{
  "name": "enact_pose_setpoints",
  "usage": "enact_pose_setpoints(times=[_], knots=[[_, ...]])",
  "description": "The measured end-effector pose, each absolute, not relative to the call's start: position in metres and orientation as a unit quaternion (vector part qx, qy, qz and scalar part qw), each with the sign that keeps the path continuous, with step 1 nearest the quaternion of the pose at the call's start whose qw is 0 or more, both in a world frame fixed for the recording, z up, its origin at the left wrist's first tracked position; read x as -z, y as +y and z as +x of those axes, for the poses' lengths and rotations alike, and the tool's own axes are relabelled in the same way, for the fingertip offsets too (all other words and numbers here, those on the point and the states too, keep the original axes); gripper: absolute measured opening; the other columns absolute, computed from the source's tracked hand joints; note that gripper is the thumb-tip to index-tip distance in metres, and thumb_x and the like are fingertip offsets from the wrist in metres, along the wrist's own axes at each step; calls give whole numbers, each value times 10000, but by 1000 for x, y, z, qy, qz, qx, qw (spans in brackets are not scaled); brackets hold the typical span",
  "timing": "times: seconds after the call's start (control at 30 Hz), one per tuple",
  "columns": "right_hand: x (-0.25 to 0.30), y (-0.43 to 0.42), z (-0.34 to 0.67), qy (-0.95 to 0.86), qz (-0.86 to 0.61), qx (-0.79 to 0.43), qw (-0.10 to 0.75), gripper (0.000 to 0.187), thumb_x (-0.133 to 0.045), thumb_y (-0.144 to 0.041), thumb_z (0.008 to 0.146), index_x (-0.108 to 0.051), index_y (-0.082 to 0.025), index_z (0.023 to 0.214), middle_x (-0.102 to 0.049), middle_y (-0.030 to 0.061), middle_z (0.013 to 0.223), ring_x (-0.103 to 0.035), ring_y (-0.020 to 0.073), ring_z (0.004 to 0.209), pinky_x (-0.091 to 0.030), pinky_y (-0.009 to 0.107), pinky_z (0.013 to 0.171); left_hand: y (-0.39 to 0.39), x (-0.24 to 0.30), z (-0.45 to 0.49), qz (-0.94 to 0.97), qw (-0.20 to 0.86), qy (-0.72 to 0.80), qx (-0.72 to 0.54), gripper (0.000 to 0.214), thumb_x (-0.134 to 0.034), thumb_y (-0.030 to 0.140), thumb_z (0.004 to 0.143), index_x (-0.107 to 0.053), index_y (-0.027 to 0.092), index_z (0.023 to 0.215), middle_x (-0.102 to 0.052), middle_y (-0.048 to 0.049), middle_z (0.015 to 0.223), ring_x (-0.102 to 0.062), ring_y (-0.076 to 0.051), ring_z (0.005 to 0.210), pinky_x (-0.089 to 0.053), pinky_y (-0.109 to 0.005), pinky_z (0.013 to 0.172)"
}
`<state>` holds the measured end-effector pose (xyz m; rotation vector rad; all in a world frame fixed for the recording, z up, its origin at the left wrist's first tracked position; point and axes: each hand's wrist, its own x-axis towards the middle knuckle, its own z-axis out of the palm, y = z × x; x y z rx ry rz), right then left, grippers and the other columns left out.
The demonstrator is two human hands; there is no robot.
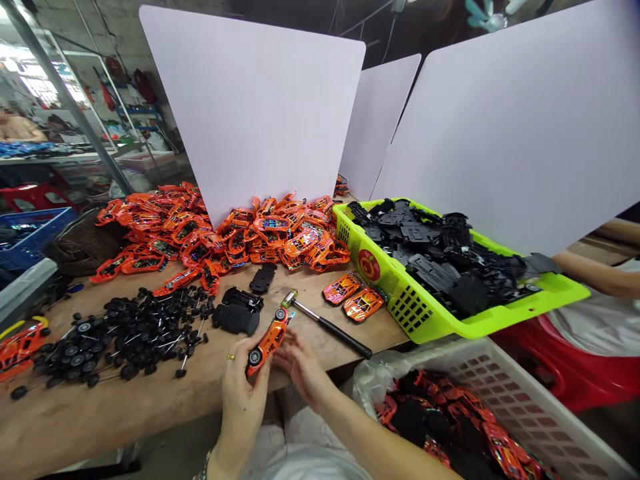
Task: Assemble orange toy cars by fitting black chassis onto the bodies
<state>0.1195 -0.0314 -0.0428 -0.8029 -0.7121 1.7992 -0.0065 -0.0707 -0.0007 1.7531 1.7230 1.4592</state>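
Orange shells point(280, 233) run out of sight behind white divider point(255, 113) | white crate point(525, 407) cropped at frame's bottom | co-worker's arm point(600, 277) cut by right edge | toy car point(270, 337) partly masked by left hand point(243, 393)

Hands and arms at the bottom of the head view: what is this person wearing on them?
No gloves and no sleeves: both forearms are bare. The left hand has a thin gold-coloured ring on one finger, and a band of some kind shows at that wrist, cut off by the frame. The right hand wears nothing visible.
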Motion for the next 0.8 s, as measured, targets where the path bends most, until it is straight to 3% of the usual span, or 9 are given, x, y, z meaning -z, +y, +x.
enact_pose_setpoints(times=[0.1,0.23,0.37,0.43,0.57,0.7,0.8], knots=[[28,-13,150,-424,-346,-653,524,633,-669,-392,777,-429,-316,1357,-477,86,1400,-504,254,1275,-421,442,1049,-76,2,-13,639,137,572,-495,210,-567,282,898,-618,246,1098,-678,-87,1082,-635,-267,1037,-509,-435,911],[-4,-3,178,-660,-258,-559,431,743,-725,-373,811,-355,-306,1452,-348,102,1530,-345,260,1412,-324,450,1121,-81,6,-16,675,123,532,-495,241,-555,209,909,-606,276,1134,-673,-61,1107,-638,-242,1053,-511,-406,913],[-22,0,184,-738,-225,-503,389,408,-723,-388,840,-590,-225,1191,-514,113,1373,-474,240,1296,-347,402,1089,-82,6,-16,695,103,514,-492,309,-552,169,901,-613,299,1175,-667,-58,1133,-639,-230,1067,-510,-404,936],[-21,4,184,-730,-220,-513,395,322,-716,-419,844,-617,-208,1066,-570,105,1269,-529,229,1220,-387,385,1045,-81,6,-16,694,103,518,-490,310,-551,177,897,-625,297,1172,-670,-65,1132,-641,-236,1071,-515,-419,941],[-7,6,179,-692,-228,-538,423,361,-760,-478,786,-625,-210,987,-596,84,1156,-539,242,1188,-392,393,1042,-77,9,-16,673,132,534,-494,242,-557,256,892,-661,279,1109,-688,-77,1124,-646,-257,1082,-514,-453,961],[17,-3,157,-499,-309,-609,533,611,-788,-600,685,-548,-262,1134,-589,78,1202,-585,253,1103,-481,385,964,-61,18,-3,588,219,592,-505,253,-627,425,848,-652,235,1013,-724,-68,959,-696,-265,897,-575,-408,783],[28,1,152,-389,-379,-608,579,579,-655,-618,807,-464,-266,1224,-605,93,1225,-591,256,1125,-486,402,981,-35,25,27,518,343,589,-516,321,-635,496,829,-616,204,963,-711,-43,844,-696,-226,752,-577,-347,667]])
